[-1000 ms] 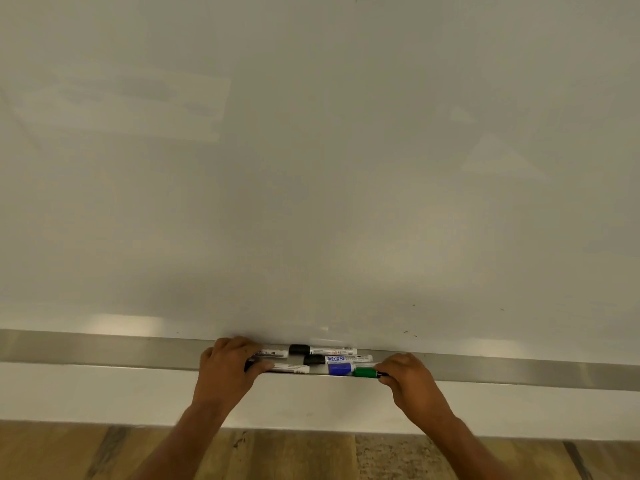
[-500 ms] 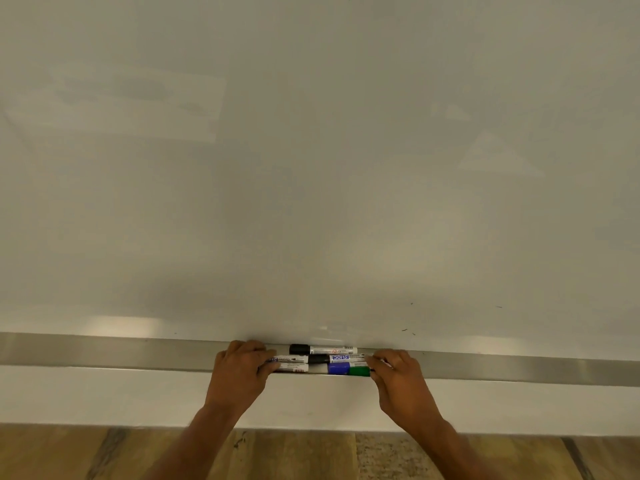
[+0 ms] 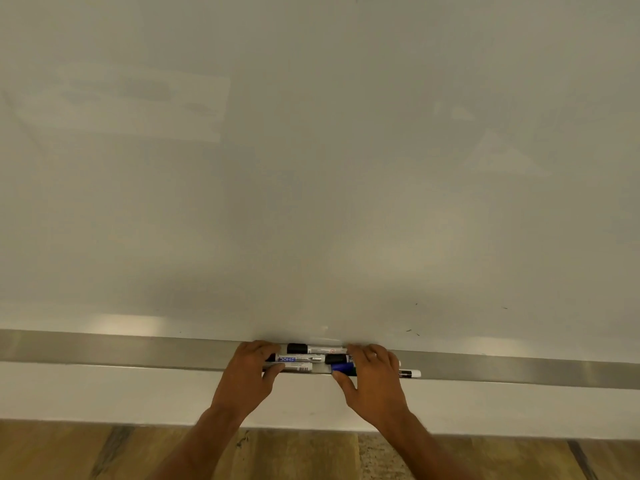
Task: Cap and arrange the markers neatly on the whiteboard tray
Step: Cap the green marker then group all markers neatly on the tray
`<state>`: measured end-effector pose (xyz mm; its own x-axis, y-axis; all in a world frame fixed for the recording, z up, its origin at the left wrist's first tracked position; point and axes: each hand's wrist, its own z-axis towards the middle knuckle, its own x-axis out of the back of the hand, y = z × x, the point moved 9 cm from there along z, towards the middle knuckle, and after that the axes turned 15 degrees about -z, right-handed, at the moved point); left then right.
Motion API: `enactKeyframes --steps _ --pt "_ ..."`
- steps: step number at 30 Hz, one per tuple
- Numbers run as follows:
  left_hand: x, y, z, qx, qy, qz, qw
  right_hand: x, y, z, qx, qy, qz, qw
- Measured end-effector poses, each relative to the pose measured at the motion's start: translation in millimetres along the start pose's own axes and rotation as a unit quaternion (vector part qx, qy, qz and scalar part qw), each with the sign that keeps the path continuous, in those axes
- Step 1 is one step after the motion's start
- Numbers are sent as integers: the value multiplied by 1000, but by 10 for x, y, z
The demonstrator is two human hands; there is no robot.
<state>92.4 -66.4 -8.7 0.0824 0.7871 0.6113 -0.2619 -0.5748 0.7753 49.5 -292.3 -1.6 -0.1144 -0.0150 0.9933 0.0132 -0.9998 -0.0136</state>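
Several capped white markers lie side by side along the metal whiteboard tray (image 3: 138, 349). A black-capped marker (image 3: 315, 349) is at the back. In front of it lie a marker with a blue label (image 3: 299, 358) and a plain white one (image 3: 294, 367). A blue cap (image 3: 342, 367) and a black cap (image 3: 335, 358) show by my right hand (image 3: 374, 375), which covers the right ends of the bunch; one white marker end (image 3: 410, 373) pokes out past it. My left hand (image 3: 251, 370) presses the left ends, thumb on the front marker.
The large blank whiteboard (image 3: 311, 168) fills the view above the tray. Below it is a white wall strip (image 3: 104, 393), then a wood-patterned floor (image 3: 69, 452). The tray runs on bare to the left and right of the hands.
Both hands have closed in on the bunch of markers from each side. The right hand now covers the green cap, and the markers sit more tightly together.
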Motion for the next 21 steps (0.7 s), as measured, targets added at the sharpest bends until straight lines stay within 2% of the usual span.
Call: enactKeyframes --steps 7,9,11,14,17,19,21 --pt "-21 -24 12 10 -19 -47 999 -83 -167 5 41 -32 57 997" --pt "14 -42 16 16 -11 -50 999 -28 -88 -24 35 -16 93 995" --pt "71 -88 3 29 13 -27 999 67 112 -75 2 26 126 992" --pt "104 -184 -56 83 30 14 996 119 583 -220 -106 76 134 982" --pt "15 -258 -103 129 13 -11 992 -60 897 -350 -206 10 103 973" --pt "-34 -243 -86 131 8 -33 991 -166 913 -373 -217 -30 87 972" --pt "-71 -196 -60 119 6 -54 991 -190 855 -358 -209 -38 93 973"
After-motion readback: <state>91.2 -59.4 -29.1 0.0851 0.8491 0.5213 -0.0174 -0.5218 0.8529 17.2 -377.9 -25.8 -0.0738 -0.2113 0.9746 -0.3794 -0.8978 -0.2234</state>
